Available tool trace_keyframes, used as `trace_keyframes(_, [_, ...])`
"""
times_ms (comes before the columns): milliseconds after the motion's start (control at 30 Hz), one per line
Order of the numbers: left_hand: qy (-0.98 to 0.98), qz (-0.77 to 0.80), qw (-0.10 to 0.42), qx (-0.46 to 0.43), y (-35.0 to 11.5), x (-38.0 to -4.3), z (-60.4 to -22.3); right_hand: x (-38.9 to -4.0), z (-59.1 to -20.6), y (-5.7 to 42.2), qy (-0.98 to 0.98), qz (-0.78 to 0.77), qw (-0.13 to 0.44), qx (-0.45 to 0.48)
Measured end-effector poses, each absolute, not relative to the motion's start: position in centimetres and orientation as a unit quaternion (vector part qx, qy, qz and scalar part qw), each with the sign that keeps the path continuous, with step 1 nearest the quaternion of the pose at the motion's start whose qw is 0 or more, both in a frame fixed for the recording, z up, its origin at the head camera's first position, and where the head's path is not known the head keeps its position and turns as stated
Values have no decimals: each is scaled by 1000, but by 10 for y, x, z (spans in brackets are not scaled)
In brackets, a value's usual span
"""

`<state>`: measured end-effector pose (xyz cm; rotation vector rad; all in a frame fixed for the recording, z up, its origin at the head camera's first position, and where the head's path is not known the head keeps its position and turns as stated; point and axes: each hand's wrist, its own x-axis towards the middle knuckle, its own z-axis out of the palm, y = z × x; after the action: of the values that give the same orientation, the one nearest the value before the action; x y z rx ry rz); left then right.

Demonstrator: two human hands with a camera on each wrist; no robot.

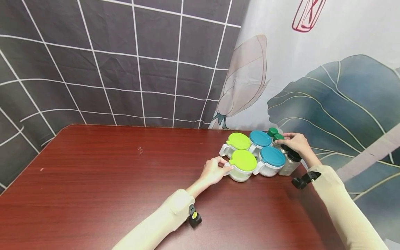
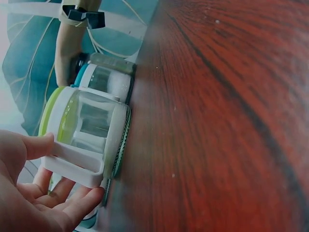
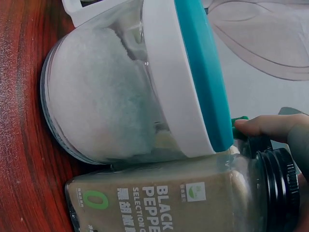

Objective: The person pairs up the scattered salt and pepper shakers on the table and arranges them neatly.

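Observation:
My left hand (image 1: 214, 171) is at the white handle (image 2: 77, 166) of the front jar with a lime-green lid (image 1: 243, 160). Its thumb lies on the handle's top and the fingers curl in from below. At the far right, my right hand (image 1: 298, 143) pinches the green cap (image 1: 278, 138) of a small seasoning bottle whose body is mostly hidden. Just in front of that hand stand a blue-lidded jar (image 3: 96, 96) with white grains and a black-capped black pepper bottle (image 3: 169, 203). All these containers are upright on the table.
Behind stand another lime-lidded jar (image 1: 238, 140), another blue-lidded jar (image 1: 260, 138) and a second green-capped bottle (image 1: 272, 131). The group sits close together near the back right of the red-brown table (image 1: 109, 166). Grey gridded cloth (image 1: 156, 69) and a leaf-print curtain (image 1: 343, 100) hang behind.

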<state>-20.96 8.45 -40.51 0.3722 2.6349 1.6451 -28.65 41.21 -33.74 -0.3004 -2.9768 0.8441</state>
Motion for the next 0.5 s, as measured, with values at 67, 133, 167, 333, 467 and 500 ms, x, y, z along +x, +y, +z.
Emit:
trace_keyframes(67, [843,524,4,120,85,-209,-405,-286,-337,411,-958,268,12,-102])
trace_keyframes(133, [844,522,2,121,85,-209,-405,-286,-337,410,-959,263,11,-105])
trace_keyframes(167, [844,522,0,121,85,-209,-405,-286,-337,410,-959,261,12,-106])
trace_keyframes(333, [845,522,0,116,86,-207,-403,-285,-338,409,-960,257,26,-106])
trace_keyframes(467, [845,524,-3,105,88,-205,-400,-285,-338,411,-960,257,39,-102])
trace_keyframes(500, [845,525,-5,104,88,-204,-400,-285,-337,411,-960,259,42,-102])
